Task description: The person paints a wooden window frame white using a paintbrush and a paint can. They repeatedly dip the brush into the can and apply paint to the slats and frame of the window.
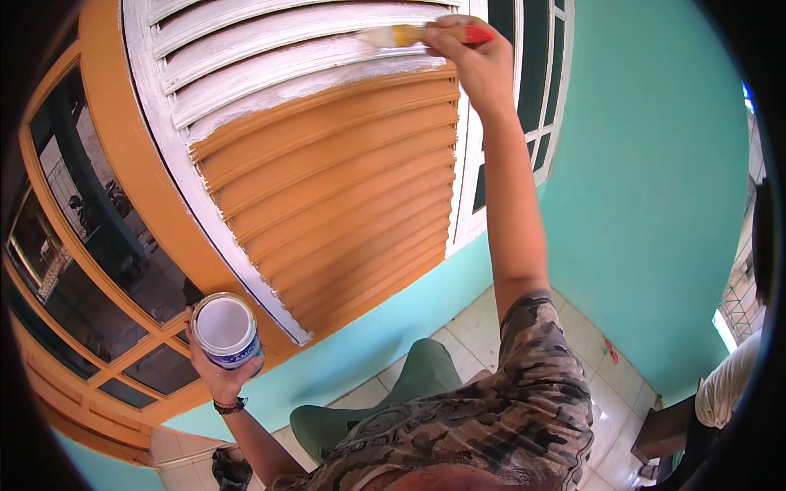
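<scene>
My right hand (479, 65) is raised with its fingers wrapped round a paintbrush (413, 36) that has a yellow and red handle. Its whitened bristles are at a white slat near the top of a louvered shutter (327, 180). The upper slats and side frame are white; the lower slats are orange, with a ragged white edge. My left hand (221, 372) grips an open paint can (225, 323) with a blue label and white paint inside, held by the shutter's lower left corner.
An orange-framed glass window (123, 335) is on the left, a white-framed one (536, 135) right of the shutter. A turquoise wall (643, 188) stands at right above tiled floor (602, 344). Part of another person in pale clothing (725, 380) shows at the right edge, near a dark wooden object (663, 438).
</scene>
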`<state>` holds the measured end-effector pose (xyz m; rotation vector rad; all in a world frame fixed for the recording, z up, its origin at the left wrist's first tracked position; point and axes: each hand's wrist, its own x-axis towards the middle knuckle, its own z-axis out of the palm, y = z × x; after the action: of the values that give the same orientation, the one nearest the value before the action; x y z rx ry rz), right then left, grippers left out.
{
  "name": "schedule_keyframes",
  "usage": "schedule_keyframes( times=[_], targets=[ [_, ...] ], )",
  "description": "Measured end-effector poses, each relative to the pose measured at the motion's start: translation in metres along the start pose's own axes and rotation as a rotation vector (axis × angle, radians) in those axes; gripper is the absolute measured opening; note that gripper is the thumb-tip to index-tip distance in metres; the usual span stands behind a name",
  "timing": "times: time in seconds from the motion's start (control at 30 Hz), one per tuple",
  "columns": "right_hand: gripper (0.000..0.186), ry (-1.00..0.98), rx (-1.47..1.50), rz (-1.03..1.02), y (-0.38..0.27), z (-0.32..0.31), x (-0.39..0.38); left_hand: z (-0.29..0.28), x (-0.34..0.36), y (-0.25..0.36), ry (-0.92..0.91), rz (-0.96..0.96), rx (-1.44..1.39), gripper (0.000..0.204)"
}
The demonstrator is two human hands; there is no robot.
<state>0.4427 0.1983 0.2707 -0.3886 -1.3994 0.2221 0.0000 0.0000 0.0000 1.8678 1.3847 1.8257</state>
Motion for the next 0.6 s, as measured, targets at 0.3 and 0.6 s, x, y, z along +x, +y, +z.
schedule_keyframes(
  times=[0.3, 0.6],
  targets=[
    [0.016, 0.213, -0.336, -0.190, -0.010, -0.056, 0.009, -0.007, 0.000, -0.011, 0.034, 0.074, 0.094, 0.135],
    [0.013, -0.065, -0.845, -0.413, 0.003, -0.005, 0.028, -0.007, 0.003, -0.017, 0.022, 0.126, 0.163, 0.131]
  ],
)
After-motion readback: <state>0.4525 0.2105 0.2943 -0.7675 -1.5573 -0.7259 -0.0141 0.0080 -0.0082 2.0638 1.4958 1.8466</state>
